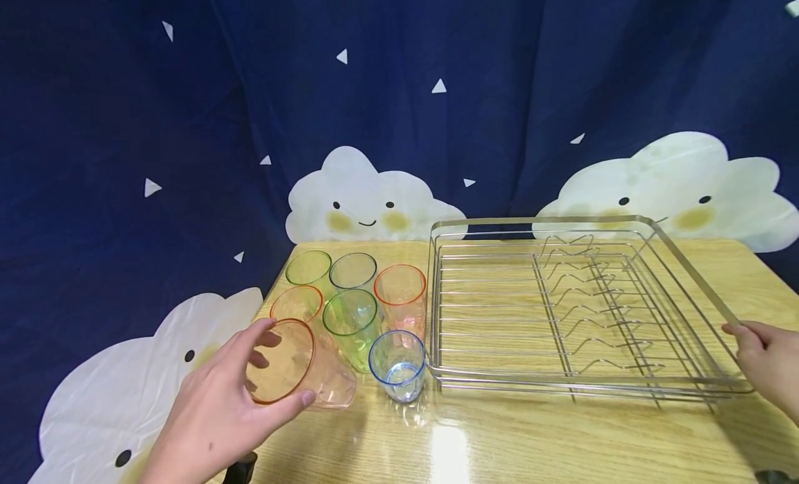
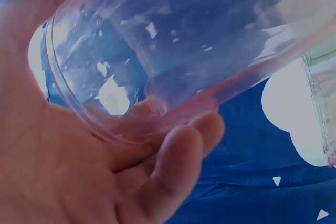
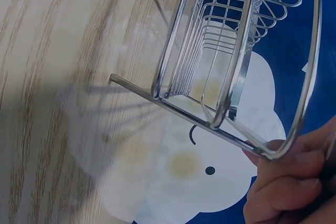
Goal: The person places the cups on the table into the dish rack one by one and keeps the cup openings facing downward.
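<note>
In the head view my left hand [image 1: 215, 401] grips a clear plastic cup with an orange rim [image 1: 333, 380], thumb on the near side and fingers over the far rim. The cup leans, its mouth turned toward me. In the left wrist view the same tumbler [image 2: 184, 98] lies across the palm [image 2: 47, 156], fingers bent along its side. My right hand [image 1: 770, 356] holds the right side of a metal wire dish rack [image 1: 693, 271]. From the right wrist, the fingers [image 3: 286, 187] pinch the rack's corner beside a thin leg [image 3: 136, 90].
Several more clear cups stand close together left of the rack, among them a blue-rimmed one [image 1: 397, 383], a green one [image 1: 351, 335] and a red-rimmed one [image 1: 401, 300]. They stand on a wooden table [image 1: 530, 442]. A dark blue cloud-print curtain [image 1: 399, 123] hangs behind.
</note>
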{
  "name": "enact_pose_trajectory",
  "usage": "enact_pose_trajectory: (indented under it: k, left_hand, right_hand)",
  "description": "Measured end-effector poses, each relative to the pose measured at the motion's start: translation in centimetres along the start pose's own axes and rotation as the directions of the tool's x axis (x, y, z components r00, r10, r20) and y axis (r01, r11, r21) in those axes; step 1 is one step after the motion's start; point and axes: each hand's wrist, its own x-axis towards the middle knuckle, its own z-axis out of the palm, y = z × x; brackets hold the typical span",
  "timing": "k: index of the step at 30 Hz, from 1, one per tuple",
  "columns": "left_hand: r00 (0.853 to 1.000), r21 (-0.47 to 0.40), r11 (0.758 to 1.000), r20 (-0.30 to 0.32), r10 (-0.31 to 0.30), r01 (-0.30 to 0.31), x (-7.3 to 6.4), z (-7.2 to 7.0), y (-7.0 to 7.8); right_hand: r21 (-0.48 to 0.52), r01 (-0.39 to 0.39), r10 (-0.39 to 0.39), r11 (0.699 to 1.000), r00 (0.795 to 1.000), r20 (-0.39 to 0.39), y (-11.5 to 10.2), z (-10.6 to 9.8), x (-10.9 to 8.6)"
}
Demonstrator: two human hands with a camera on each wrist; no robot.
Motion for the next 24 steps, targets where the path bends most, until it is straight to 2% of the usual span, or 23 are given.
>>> enact_pose_trajectory:
  k: [4,8,17,24]
  left_hand:
    - [0.997,-0.041,0.998,-0.072,0.040,-0.043,0.2,0.0,0.2]
    - [0.993,-0.078,0.995,-0.104,0.053,-0.061,0.5,0.3,0.1]
    - [0.996,-0.131,0.991,-0.093,0.016,-0.028,0.6,0.0,0.0]
    - [0.994,-0.179,0.983,-0.112,0.015,-0.035,0.6,-0.4,0.2]
  right_hand:
    - [-0.002,0.001,-0.001,1.000,1.000,-0.010,-0.3,-0.1,0.0]
    - [0.004,-0.005,0.005,1.000,1.000,-0.015,-0.5,-0.1,0.0]
    - [0.034,0.004,-0.004,0.999,1.000,0.000,0.3,0.3,0.3]
    - [0.063,0.008,-0.009,0.998,1.000,0.015,1.0,0.5,0.3]
